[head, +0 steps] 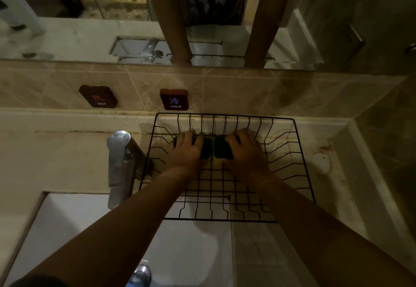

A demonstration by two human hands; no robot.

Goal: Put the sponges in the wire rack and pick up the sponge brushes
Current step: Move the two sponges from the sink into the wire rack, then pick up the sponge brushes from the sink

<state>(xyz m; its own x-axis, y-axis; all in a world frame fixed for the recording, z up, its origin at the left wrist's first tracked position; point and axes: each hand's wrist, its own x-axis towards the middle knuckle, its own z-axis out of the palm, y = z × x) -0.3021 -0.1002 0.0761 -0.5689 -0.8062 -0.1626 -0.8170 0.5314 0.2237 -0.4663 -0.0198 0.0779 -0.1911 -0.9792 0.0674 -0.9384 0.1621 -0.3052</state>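
A black wire rack (281, 119) stands on the counter against the tiled wall, to the right of the tap. Inside it, near its far side, two sponges lie side by side with dark green tops and yellow undersides. My left hand (188, 151) covers the left sponge (206, 149) with fingers wrapped over it. My right hand (244, 151) rests on the right sponge (221, 150) the same way. No sponge brushes are in view.
A chrome tap (118, 163) stands left of the rack, over a white basin (67, 230) with a drain (140, 274). HOT (99, 96) and COLD (174, 98) plaques sit on the tiled wall. A mirror (90, 28) above reflects my arms.
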